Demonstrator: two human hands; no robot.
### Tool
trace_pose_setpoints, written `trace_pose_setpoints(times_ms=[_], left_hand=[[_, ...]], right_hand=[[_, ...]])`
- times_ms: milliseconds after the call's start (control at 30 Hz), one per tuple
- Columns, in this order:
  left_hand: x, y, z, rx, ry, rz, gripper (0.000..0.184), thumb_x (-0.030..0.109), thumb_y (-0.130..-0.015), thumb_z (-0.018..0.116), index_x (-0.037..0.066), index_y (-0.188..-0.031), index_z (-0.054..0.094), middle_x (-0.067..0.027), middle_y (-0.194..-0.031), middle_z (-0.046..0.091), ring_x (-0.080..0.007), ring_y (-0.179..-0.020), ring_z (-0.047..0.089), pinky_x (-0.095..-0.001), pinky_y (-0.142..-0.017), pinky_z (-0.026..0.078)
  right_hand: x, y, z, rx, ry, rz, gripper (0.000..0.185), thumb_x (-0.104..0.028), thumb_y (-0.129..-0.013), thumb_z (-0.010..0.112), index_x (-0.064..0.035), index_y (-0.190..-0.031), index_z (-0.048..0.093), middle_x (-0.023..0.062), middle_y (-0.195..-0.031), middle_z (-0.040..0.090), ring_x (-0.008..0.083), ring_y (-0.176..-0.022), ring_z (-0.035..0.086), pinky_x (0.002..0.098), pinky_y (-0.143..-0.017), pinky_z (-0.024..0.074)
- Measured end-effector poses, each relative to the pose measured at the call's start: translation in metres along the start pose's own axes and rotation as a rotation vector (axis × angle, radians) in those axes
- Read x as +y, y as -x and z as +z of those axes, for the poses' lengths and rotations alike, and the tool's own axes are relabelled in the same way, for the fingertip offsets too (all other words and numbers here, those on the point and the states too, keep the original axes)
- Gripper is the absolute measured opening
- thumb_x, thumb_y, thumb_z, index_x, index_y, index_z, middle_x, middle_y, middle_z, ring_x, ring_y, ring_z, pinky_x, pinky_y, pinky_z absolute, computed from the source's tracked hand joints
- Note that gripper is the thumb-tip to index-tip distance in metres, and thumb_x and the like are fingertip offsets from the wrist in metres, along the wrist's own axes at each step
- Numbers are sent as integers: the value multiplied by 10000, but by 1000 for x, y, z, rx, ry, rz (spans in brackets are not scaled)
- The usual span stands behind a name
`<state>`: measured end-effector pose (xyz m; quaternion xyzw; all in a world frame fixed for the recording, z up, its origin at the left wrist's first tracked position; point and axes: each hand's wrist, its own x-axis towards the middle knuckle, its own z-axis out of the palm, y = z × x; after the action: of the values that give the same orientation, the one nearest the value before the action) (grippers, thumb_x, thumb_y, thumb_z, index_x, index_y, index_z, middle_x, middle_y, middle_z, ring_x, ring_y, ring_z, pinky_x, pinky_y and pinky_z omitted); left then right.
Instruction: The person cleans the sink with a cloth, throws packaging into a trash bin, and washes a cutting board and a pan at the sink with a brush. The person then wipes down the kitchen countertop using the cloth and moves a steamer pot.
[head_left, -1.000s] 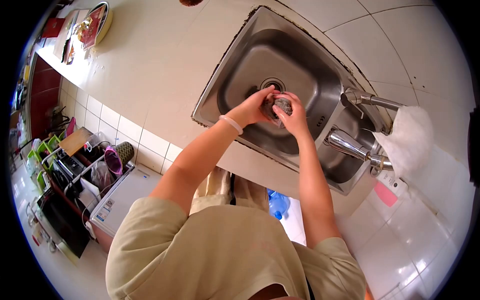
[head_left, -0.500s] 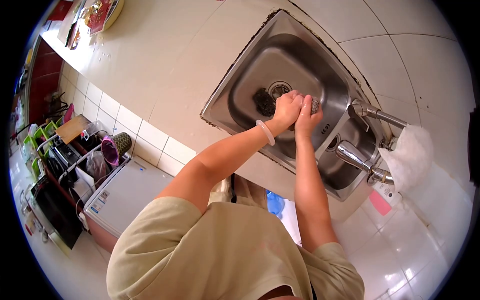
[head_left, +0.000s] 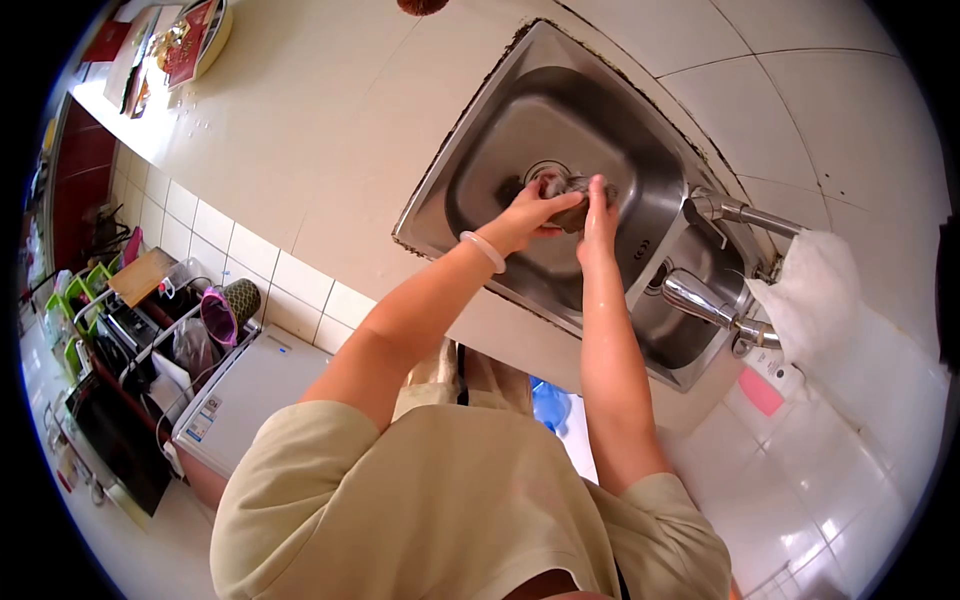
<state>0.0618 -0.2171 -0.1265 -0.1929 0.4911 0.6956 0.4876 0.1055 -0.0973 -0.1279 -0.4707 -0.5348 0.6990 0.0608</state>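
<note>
Over the larger sink basin (head_left: 640, 120), my left hand (head_left: 524, 218) and my right hand (head_left: 597, 228) hold a grey, stringy wad (head_left: 575, 188) between them, which looks like a steel wool scourer. Its left end is in my left fingers, and my right thumb and fingers press its other end. The hands are a little apart, so the wad shows stretched across the gap. A pale bangle (head_left: 484, 252) circles my left wrist. Close to the drain (head_left: 545, 168), a dark clump (head_left: 512, 190) lies on the basin floor, partly hidden by my left hand.
A smaller basin (head_left: 690, 335) adjoins on the right, with a chrome faucet (head_left: 700, 300) over it. White cloth (head_left: 815, 285) hangs on the faucet pipe. Counter (head_left: 330, 130) extends left, holding a round tray (head_left: 205, 45) at its far end. A brown round thing (head_left: 422, 5) shows at the top edge.
My hands were pressed together around the wad; now they have parted, with the left hand farther left and the wad visible between them. The view has shifted slightly.
</note>
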Motion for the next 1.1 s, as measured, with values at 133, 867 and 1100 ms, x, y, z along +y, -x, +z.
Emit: trace_pose_setpoints(times_ms=[133, 867, 1100], left_hand=[[4, -12, -32, -28, -51, 42, 467, 113, -764, 657, 103, -1199, 490, -59, -1082, 585, -178, -959, 576, -344, -700, 523], [69, -1, -46, 137, 230, 507, 225, 96, -896, 554, 73, -1120, 560, -14, -979, 629, -118, -874, 597, -276, -716, 496], [56, 1, -35, -11, -152, 451, 245, 159, -911, 576, 73, -1140, 558, 0, -941, 626, -81, -803, 583, -255, -651, 478]], right_hand=[[-10, 4, -24, -260, -36, 32, 491, -353, -859, 649, -70, -1225, 484, 68, -1098, 575, 189, -937, 583, 331, -728, 490], [-31, 3, -85, -133, -681, -27, 291, -344, -897, 594, -89, -1021, 529, 33, -917, 577, 172, -815, 532, 355, -685, 432], [-51, 38, -67, -46, -339, -111, 587, -485, -887, 568, -12, -1223, 483, 93, -1173, 555, 206, -1099, 513, 372, -942, 411]])
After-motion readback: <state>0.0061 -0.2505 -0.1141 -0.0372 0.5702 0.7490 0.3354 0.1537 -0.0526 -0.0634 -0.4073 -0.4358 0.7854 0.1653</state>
